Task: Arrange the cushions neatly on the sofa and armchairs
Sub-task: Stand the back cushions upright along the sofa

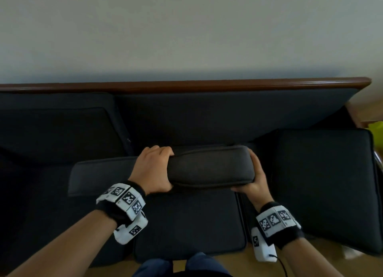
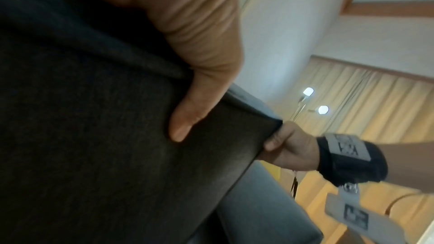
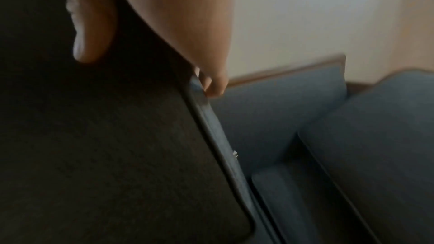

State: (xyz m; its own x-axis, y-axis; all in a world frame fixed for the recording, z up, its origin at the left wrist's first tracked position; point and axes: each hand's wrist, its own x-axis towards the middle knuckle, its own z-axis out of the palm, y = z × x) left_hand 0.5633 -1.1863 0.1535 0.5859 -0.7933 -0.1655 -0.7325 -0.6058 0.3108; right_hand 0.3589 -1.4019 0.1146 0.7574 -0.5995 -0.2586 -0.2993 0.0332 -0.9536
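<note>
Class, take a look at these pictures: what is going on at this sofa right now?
A person stands at a dark sofa and holds a dark cushion edge-up over the seat. The left hand grips one end, the right hand the other. Another cushion leans at the sofa's right end, and one lies flat on the seat behind the left hand.
</note>
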